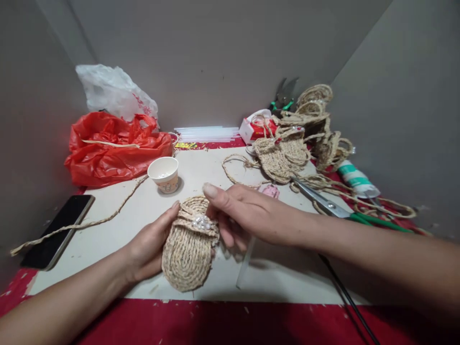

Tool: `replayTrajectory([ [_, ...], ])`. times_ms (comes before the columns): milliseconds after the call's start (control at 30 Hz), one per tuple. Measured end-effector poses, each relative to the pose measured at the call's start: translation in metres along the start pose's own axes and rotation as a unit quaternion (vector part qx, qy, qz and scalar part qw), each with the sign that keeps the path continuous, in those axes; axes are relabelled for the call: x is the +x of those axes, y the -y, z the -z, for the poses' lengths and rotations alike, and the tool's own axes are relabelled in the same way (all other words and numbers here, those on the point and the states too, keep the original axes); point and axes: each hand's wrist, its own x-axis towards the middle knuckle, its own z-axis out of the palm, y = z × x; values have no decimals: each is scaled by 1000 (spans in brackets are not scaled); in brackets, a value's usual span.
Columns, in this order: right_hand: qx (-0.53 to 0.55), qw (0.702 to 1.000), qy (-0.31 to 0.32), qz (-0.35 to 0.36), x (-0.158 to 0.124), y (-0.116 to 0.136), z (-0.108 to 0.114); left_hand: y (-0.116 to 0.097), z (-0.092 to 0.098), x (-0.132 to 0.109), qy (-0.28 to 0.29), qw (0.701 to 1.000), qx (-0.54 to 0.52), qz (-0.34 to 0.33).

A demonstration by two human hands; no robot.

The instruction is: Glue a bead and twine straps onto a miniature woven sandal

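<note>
A small woven straw sandal (189, 249) with white pearl beads (201, 223) on its strap is held tilted above the white board (280, 278). My left hand (149, 244) is closed round its left edge, thumb on the strap. My right hand (244, 215) reaches in from the right, index finger stretched over the toe, the other fingers curled against the sandal's right side by the beads. Whether those curled fingers hold anything small is hidden.
A paper cup (164, 174) stands behind the sandal. A phone (59, 230) and a straw rope (86, 223) lie left, beside a red plastic bag (115, 148). Finished straw sandals (287, 153), scissors (334, 208), a glue tube (357, 179) and pliers (283, 96) crowd the right.
</note>
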Motion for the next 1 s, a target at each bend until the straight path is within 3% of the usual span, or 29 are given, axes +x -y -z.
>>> replayTrajectory([
  [133, 14, 998, -29, 54, -3, 3, -2, 1, 3, -1, 74, 996, -49, -2],
  [333, 78, 971, -191, 124, -27, -2, 1, -3, 13, 0, 92, 991, -69, -65],
  [400, 80, 966, -212, 123, -37, -9, 1, -4, 15, 1, 87, 990, -65, -93],
  [800, 43, 982, -168, 75, -84, -42, -28, -13, 3, -3, -8, 973, -59, -224],
  [1000, 87, 982, -132, 101, -74, -68, -47, -14, -12, 14, -77, 976, -40, -202],
])
